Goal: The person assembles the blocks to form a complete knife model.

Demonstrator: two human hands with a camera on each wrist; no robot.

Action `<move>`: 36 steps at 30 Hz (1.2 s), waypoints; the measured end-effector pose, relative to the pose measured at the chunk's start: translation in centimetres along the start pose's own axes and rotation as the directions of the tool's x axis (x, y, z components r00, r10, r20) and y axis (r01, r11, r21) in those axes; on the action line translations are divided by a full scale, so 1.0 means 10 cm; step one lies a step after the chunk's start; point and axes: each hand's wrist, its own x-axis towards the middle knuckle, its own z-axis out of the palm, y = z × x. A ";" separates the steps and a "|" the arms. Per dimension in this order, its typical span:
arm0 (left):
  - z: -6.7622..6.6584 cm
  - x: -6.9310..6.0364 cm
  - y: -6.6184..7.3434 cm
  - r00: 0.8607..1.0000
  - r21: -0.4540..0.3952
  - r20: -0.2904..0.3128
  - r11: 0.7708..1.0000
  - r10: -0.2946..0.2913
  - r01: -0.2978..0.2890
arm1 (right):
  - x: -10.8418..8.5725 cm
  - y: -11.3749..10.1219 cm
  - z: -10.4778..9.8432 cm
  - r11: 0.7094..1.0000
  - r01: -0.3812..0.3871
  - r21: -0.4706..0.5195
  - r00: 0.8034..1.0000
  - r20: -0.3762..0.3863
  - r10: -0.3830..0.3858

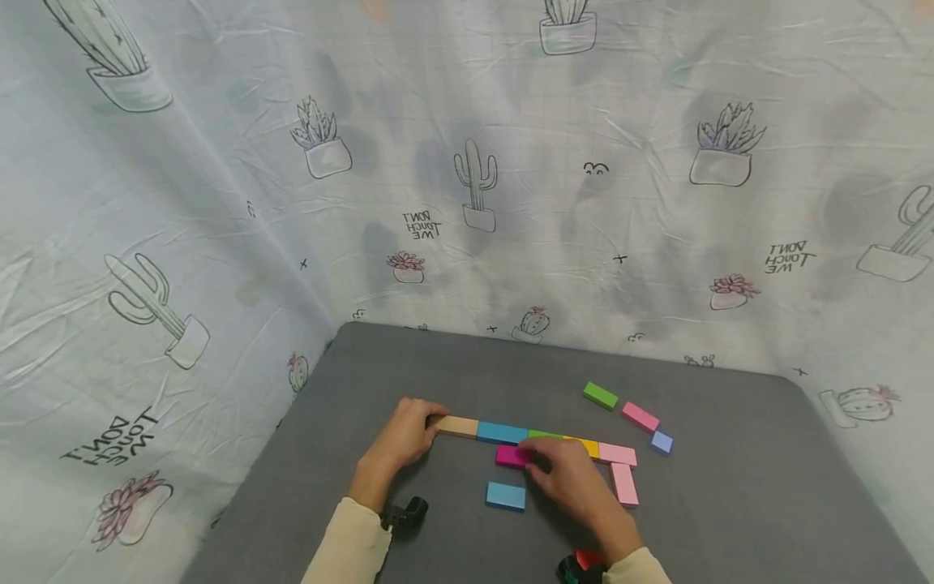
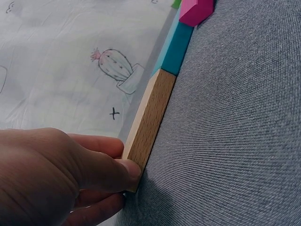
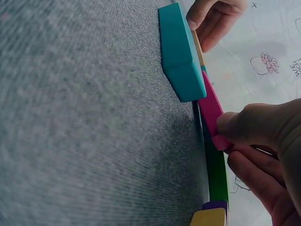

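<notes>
A row of coloured blocks lies on the grey table. At its left end my left hand (image 1: 404, 434) pinches a plain wooden block (image 2: 149, 122), thumb on the near side and fingers behind. A blue block (image 1: 502, 433) continues the row, followed by green, yellow and pink (image 1: 617, 454) ones. My right hand (image 1: 572, 478) holds a magenta block (image 3: 212, 106) between thumb and fingers, just in front of the blue block; whether the two touch I cannot tell. Nearer to me lies a separate light-blue block (image 1: 505, 495).
Another pink block (image 1: 623, 484) runs toward me from the row's right end. Behind it on the right lie a loose green block (image 1: 600, 396), a pink one (image 1: 640, 417) and a small periwinkle one (image 1: 661, 442). Cactus-printed cloth (image 1: 511, 243) hangs behind the table (image 1: 730, 503).
</notes>
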 end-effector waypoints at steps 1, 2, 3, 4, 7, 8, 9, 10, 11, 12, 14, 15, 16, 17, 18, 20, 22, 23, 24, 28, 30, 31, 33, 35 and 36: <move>0.00 0.00 0.00 1.000 0.003 -0.001 1.000 0.002 -0.002 | 0.00 0.00 0.00 1.000 0.002 -0.002 1.000 -0.008 -0.002; 0.00 0.00 -0.01 1.000 0.005 -0.001 1.000 0.004 -0.004 | 0.01 0.00 0.01 1.000 0.004 0.000 1.000 -0.015 -0.004; 0.01 0.00 -0.01 1.000 0.005 -0.002 1.000 0.005 -0.005 | 0.01 0.01 0.01 1.000 0.008 -0.001 1.000 -0.021 -0.008; 0.01 0.00 -0.01 1.000 0.005 -0.003 1.000 0.008 -0.008 | 0.02 0.02 0.01 1.000 0.009 -0.003 1.000 -0.027 -0.009; 0.01 0.00 -0.02 1.000 0.002 -0.005 1.000 0.009 -0.009 | 0.03 0.04 0.02 1.000 0.017 -0.010 0.999 -0.034 -0.018; 0.01 -0.01 -0.02 1.000 0.001 -0.005 1.000 0.008 -0.008 | 0.04 0.05 0.02 1.000 0.025 -0.011 0.999 -0.034 -0.025; 0.01 -0.01 -0.02 1.000 -0.001 -0.004 1.000 0.006 -0.006 | 0.05 0.06 0.02 0.999 0.034 -0.014 0.999 -0.035 -0.034; 0.01 -0.01 -0.03 1.000 -0.002 -0.004 1.000 0.006 -0.006 | 0.05 0.06 0.02 0.999 0.041 -0.012 0.999 -0.031 -0.041; 0.02 -0.01 -0.03 1.000 -0.002 -0.002 1.000 0.004 -0.004 | 0.06 0.06 0.02 0.999 0.048 -0.007 0.999 -0.026 -0.048; 0.02 -0.02 -0.04 1.000 -0.001 -0.001 1.000 0.002 -0.002 | 0.07 0.06 0.02 0.999 0.052 -0.002 0.998 -0.020 -0.052; 0.03 -0.02 -0.05 1.000 0.000 0.001 1.000 -0.003 0.003 | 0.08 0.06 0.03 0.999 0.048 0.009 0.999 -0.001 -0.048; 0.03 -0.02 -0.05 1.000 0.001 0.002 1.000 -0.004 0.004 | 0.09 0.05 0.03 0.999 0.043 0.011 0.999 0.007 -0.043; 0.03 -0.02 -0.06 1.000 0.002 0.003 1.000 -0.006 0.006 | 0.10 0.05 0.04 0.999 0.033 0.014 0.999 0.014 -0.033; 0.04 -0.02 -0.06 1.000 0.004 0.003 1.000 -0.006 0.006 | 0.11 0.05 0.05 1.000 0.024 0.012 1.000 0.018 -0.024; 0.04 -0.02 -0.07 1.000 0.004 0.003 1.000 -0.006 0.006 | 0.12 0.05 0.06 1.000 0.017 0.007 1.000 0.019 -0.017; 0.05 -0.02 -0.07 1.000 0.006 0.004 1.000 -0.006 0.006 | 0.13 0.05 0.08 1.000 0.006 -0.005 1.000 0.017 -0.006; 0.05 -0.02 -0.08 1.000 0.008 0.003 1.000 -0.006 0.006 | 0.14 0.05 0.10 1.000 0.007 -0.022 1.000 0.011 -0.007; 0.06 -0.02 -0.08 1.000 0.010 0.004 1.000 -0.007 0.007 | 0.14 0.06 0.10 1.000 0.005 -0.028 1.000 0.010 -0.005; 0.06 -0.02 -0.08 1.000 0.012 0.005 1.000 -0.008 0.008 | 0.14 0.06 0.11 0.999 0.005 -0.032 1.000 0.010 -0.004; 0.05 -0.01 -0.08 1.000 0.017 0.010 1.000 -0.011 0.011 | 0.16 0.07 0.11 0.999 -0.001 -0.032 1.000 0.017 0.001; 0.05 -0.01 -0.08 1.000 0.011 0.013 1.000 -0.017 0.017 | 0.17 0.06 0.11 1.000 -0.010 -0.024 1.000 0.023 0.010; 0.05 -0.01 -0.08 1.000 0.006 0.014 1.000 -0.021 0.021 | 0.17 0.06 0.11 1.000 -0.011 -0.025 1.000 0.025 0.011; 0.05 -0.01 -0.08 1.000 -0.002 0.016 1.000 -0.027 0.027 | 0.18 0.06 0.11 0.999 -0.013 -0.029 1.000 0.028 0.014; 0.06 -0.01 -0.08 1.000 -0.005 0.014 1.000 -0.026 0.026 | 0.19 0.06 0.11 0.999 -0.014 -0.040 0.999 0.029 0.015; 0.06 -0.01 -0.08 1.000 -0.005 0.013 1.000 -0.023 0.023 | 0.19 0.06 0.12 0.999 -0.014 -0.045 0.999 0.028 0.015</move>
